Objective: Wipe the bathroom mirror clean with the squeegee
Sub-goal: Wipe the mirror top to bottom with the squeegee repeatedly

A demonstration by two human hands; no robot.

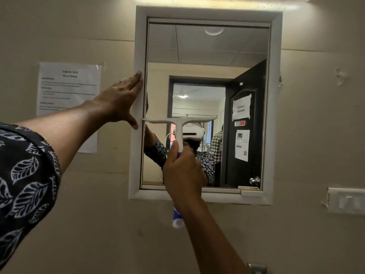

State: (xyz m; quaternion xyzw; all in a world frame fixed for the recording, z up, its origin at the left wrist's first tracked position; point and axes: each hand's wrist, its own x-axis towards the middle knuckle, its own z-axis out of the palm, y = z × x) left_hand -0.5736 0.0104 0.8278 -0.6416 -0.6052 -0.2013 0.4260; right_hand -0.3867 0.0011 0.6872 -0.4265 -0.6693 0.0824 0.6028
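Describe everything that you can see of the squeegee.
The squeegee is T-shaped, seemingly plastic: a white horizontal blade bar, a white neck, a blue-and-white handle. The right hand grips the handle, whose end sticks out below. It stands upright before the mirror, the bar's left end at the frame; contact with the glass is unclear.

white squeegee, leaf-print sleeve

free: upper mirror | blocked: frame edges, left hand
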